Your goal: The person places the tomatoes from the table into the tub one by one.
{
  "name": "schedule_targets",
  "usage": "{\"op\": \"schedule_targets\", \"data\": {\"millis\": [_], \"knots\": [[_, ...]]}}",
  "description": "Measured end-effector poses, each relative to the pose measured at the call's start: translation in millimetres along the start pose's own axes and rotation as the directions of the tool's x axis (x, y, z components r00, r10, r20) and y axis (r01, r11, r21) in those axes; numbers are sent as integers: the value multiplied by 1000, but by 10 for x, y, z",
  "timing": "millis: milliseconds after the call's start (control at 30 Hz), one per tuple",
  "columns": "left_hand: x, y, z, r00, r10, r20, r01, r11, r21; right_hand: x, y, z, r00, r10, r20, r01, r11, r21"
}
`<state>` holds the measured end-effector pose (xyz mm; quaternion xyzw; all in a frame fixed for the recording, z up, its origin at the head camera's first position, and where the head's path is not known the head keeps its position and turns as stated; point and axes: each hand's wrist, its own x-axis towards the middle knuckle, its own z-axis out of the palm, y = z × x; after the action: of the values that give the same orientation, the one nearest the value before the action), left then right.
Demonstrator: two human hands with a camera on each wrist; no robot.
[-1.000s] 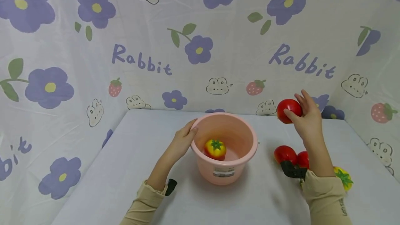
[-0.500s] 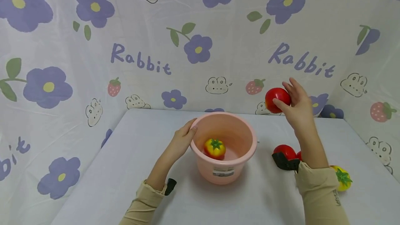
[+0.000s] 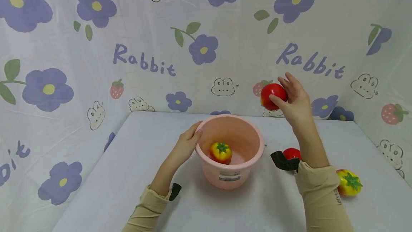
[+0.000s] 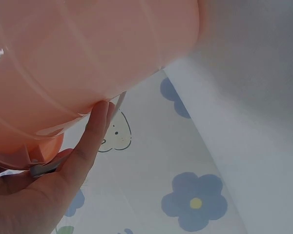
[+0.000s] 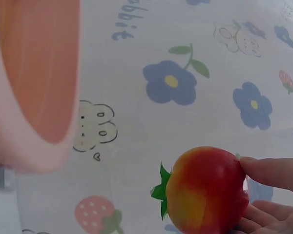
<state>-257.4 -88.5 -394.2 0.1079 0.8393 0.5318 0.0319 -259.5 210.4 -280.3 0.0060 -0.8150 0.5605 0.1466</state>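
Observation:
A pink plastic bucket (image 3: 230, 180) stands mid-table, with a red-and-yellow toy tomato (image 3: 220, 153) inside it. My left hand (image 3: 186, 144) grips the bucket's left rim, thumb over the edge; in the left wrist view the fingers of that hand (image 4: 88, 141) lie along its outer wall near a handle end. Raised above the table, right of the bucket, my right hand (image 3: 296, 105) holds a red toy tomato (image 3: 273, 96) between thumb and fingers. The right wrist view shows this tomato (image 5: 207, 190) with yellow patches and its green leafy top turned toward the bucket (image 5: 34, 156).
On the table's right lie a red toy tomato (image 3: 292, 154), partly behind the black wrist mount (image 3: 284, 161), and a yellow-red one (image 3: 349, 182) beside the right sleeve. A printed cloth (image 3: 145, 28) hangs behind the white table (image 3: 106, 189).
My right hand has moved left and upward with the tomato, bringing it closer to the bucket. The left hand has kept its hold on the rim.

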Motion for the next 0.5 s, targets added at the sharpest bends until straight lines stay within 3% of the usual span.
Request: {"op": "schedule_targets", "data": {"millis": [500], "knots": [[-10, 33, 12, 1000, -18, 3, 18, 1000, 10, -7, -214, 275, 997, -71, 42, 70, 997, 18]]}}
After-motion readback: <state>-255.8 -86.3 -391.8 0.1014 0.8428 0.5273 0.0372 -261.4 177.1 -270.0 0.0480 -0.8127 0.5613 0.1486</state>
